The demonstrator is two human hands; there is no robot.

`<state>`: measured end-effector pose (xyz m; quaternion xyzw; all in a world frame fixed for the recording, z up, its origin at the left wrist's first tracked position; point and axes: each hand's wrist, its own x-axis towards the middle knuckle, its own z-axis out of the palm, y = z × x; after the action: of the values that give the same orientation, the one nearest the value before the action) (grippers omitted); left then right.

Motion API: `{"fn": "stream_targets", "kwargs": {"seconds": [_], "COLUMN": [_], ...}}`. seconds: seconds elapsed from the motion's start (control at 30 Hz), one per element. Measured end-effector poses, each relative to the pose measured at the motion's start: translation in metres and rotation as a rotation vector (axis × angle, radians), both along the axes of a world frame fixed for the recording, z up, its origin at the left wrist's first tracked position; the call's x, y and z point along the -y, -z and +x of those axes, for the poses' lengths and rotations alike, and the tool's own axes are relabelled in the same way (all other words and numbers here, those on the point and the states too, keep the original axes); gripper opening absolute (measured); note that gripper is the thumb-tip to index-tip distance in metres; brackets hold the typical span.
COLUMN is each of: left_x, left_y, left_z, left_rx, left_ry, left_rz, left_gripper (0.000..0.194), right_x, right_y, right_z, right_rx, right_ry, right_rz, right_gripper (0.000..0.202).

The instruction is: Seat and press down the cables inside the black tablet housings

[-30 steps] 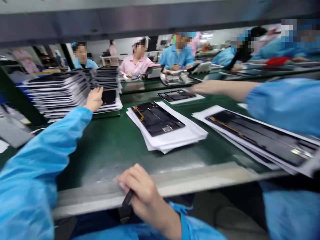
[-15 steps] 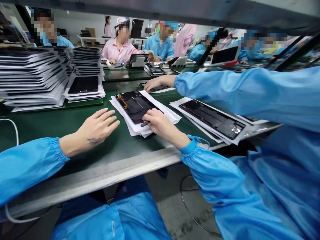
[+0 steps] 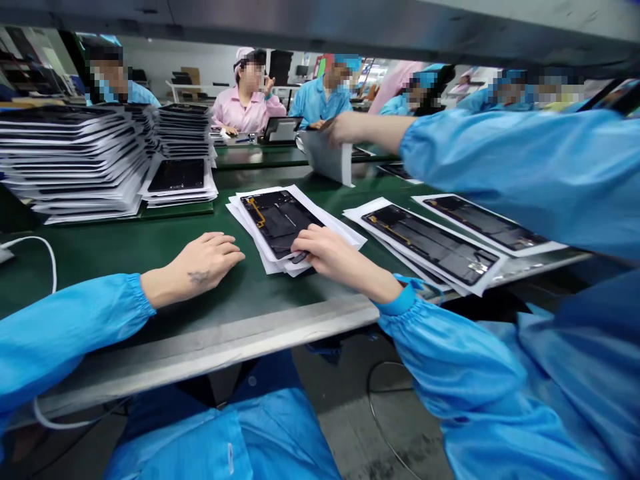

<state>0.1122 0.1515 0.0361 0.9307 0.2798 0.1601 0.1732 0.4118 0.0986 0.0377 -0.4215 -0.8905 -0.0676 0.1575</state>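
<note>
A black tablet-like panel with an orange flex strip lies on white sheets on the green bench. My right hand is at its near right corner, fingers closed on a small dark tool that mostly hides under them. Left of the panel, my left hand hovers over or rests on the green surface, its fingers loosely spread and holding nothing. To the right, a similar panel lies on more paper.
Tall stacks of panels and paper stand at the left, beside a smaller stack. A co-worker's hand lifts a sheet beyond my panel. Another panel lies at the right. A metal beam crosses overhead.
The co-worker's hand has risen from the bench with a sheet. My left hand's fingers have drawn closer together. Another panel at the right shows more fully. The view has shifted slightly.
</note>
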Motion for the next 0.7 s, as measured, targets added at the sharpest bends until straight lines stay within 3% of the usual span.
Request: {"fn": "stream_targets", "kwargs": {"seconds": [0.1,0.27,0.43,0.53,0.7], "left_x": [-0.005,-0.019,-0.03,-0.017,0.048], "left_y": [-0.001,0.001,-0.006,-0.019,-0.036], "left_z": [0.017,0.055,0.084,0.064,-0.023], "left_rx": [0.127,0.316,0.559,0.621,0.594], "left_ry": [-0.06,-0.091,-0.16,-0.251,-0.334], "left_rz": [-0.299,-0.675,-0.826,-0.831,-0.753], "left_gripper": [0.025,0.054,0.041,0.03,0.04], "right_x": [0.001,-0.006,-0.011,0.012,0.085], "right_y": [0.0,-0.002,-0.003,-0.002,0.001], "right_z": [-0.004,-0.007,-0.023,-0.036,-0.052], "right_rx": [-0.036,-0.175,-0.294,-0.405,-0.662], "right_ry": [-0.013,-0.026,-0.045,-0.049,-0.018], "right_rz": [0.022,0.098,0.17,0.211,0.246], "right_gripper": [0.028,0.027,0.023,0.019,0.049]}}
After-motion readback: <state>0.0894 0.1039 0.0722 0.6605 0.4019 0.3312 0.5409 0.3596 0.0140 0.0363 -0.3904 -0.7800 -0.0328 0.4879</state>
